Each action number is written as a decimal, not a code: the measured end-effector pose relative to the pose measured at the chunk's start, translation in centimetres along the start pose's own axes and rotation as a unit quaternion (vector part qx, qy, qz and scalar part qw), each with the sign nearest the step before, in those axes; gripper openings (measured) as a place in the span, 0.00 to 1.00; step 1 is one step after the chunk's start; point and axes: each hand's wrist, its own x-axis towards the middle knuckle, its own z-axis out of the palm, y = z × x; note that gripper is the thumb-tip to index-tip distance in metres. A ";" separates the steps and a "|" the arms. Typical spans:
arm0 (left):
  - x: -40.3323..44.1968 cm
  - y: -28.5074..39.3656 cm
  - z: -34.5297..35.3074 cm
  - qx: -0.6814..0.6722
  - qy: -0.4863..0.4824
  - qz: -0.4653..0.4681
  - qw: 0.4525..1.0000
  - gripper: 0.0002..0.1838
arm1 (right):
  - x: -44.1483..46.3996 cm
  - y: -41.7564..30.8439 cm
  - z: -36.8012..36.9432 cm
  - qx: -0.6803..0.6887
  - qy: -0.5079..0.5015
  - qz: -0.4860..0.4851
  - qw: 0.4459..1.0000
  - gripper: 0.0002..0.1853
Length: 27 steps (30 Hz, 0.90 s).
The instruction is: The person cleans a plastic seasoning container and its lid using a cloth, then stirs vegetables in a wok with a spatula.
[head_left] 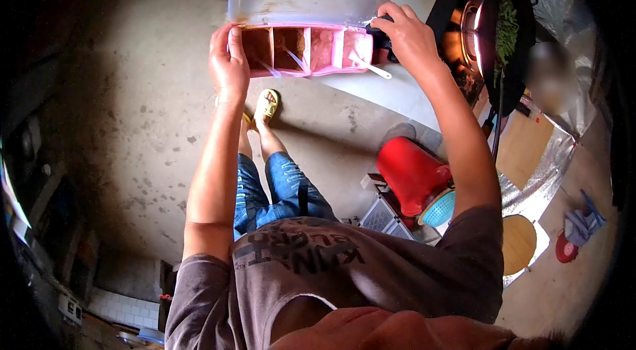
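While our left hand (229, 63) clasps one end of the box (328, 71), our right hand (409, 33) curls by the lid (298, 5), its hold unclear; spoons (376, 70) sit between both hands, a wok (523, 52) beyond our right fingers.

Worn are a dark grey-brown T-shirt (391, 264) with short sleeves (472, 250) and black block lettering (306, 252), blue denim shorts (298, 196) with pale streaks (290, 168), and yellow slippers (267, 105).
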 end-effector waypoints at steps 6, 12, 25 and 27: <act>0.3 -1.4 -0.3 -0.013 -0.038 0.003 0.999 0.20 | -0.4 0.1 0.3 0.053 0.099 0.054 0.992 0.15; 0.4 -1.0 -0.3 0.004 -0.040 0.019 0.999 0.18 | 2.0 -2.6 1.8 0.101 0.114 -0.023 0.988 0.14; -0.3 -0.1 -0.2 -0.033 -0.012 -0.022 0.999 0.14 | -1.1 0.4 1.0 0.066 0.058 0.091 0.992 0.12; 0.1 -0.1 -0.6 -0.023 -0.045 -0.033 0.998 0.19 | -2.1 2.0 1.3 0.218 0.173 0.140 0.950 0.14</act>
